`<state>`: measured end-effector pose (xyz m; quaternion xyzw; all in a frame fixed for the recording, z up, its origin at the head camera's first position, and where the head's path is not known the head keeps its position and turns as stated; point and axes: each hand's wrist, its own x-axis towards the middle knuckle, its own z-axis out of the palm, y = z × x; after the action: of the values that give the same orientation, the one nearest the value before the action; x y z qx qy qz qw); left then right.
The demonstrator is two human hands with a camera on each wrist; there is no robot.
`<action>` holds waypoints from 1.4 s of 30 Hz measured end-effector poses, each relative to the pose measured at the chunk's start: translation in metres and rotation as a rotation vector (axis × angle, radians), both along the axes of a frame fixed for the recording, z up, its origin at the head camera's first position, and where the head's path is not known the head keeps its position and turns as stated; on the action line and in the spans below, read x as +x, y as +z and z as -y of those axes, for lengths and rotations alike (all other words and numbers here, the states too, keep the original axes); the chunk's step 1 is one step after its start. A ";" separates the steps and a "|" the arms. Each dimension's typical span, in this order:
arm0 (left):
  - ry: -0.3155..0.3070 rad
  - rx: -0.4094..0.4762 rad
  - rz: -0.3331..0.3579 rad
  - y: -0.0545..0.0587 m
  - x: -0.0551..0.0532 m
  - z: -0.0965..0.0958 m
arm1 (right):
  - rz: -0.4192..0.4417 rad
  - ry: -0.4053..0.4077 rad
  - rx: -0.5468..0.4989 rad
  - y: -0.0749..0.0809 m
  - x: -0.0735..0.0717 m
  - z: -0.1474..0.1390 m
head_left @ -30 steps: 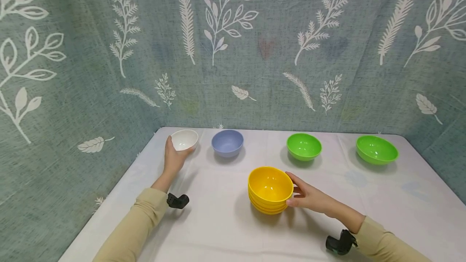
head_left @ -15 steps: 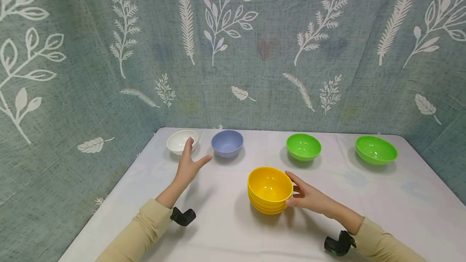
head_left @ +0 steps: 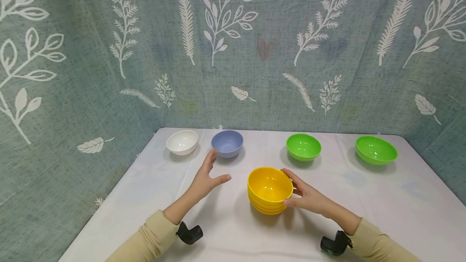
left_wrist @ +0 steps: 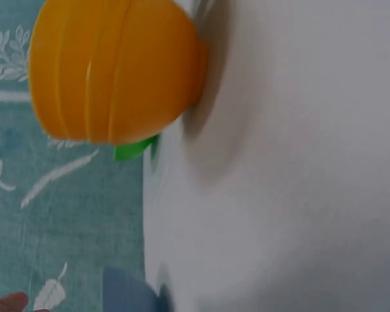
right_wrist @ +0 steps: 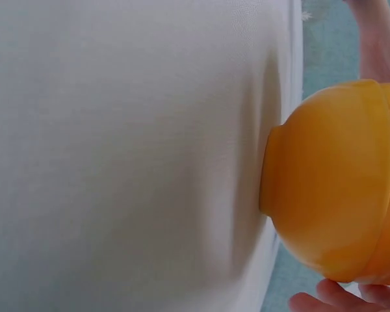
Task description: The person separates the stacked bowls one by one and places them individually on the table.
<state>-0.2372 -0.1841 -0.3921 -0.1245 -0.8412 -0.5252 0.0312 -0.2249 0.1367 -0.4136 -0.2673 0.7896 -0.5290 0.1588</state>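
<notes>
A stack of several yellow bowls stands upright on the table, front of centre. My right hand is at the stack's right side, thumb in front and fingers behind, with the fingertips touching or very near the bowls. In the right wrist view its fingers lie along the bowl's side. My left hand hovers left of the stack, thumb spread from the fingers, holding nothing. Its fingertips overlap the lower edge of the blue bowl in the head view; contact does not show.
A white bowl sits at the back left. Two green bowls, one nearer the middle and one at the back right, stand along the far edge. A patterned cloth hangs behind the white-covered table.
My left hand has let go of the white bowl and moved right and nearer, toward the yellow stack. My right hand has barely shifted beside the stack.
</notes>
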 end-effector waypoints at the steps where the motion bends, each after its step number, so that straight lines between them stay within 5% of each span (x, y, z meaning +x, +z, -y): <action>1: -0.013 -0.008 0.003 -0.001 0.002 -0.003 | -0.010 -0.001 0.000 0.000 0.000 0.001; 10: -0.119 -0.017 0.063 -0.012 0.017 -0.023 | -0.052 -0.020 0.014 -0.003 0.001 0.006; 22: -0.255 -0.070 0.141 -0.026 0.022 -0.044 | -0.061 -0.103 0.020 -0.005 0.003 0.015; 42: -0.321 -0.060 0.154 -0.038 0.018 -0.062 | -0.058 -0.164 0.034 -0.003 0.003 0.023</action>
<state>-0.2195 -0.1217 -0.4303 -0.2174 -0.8258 -0.5060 -0.1214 -0.2217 0.1136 -0.4162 -0.2142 0.8220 -0.5187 0.0964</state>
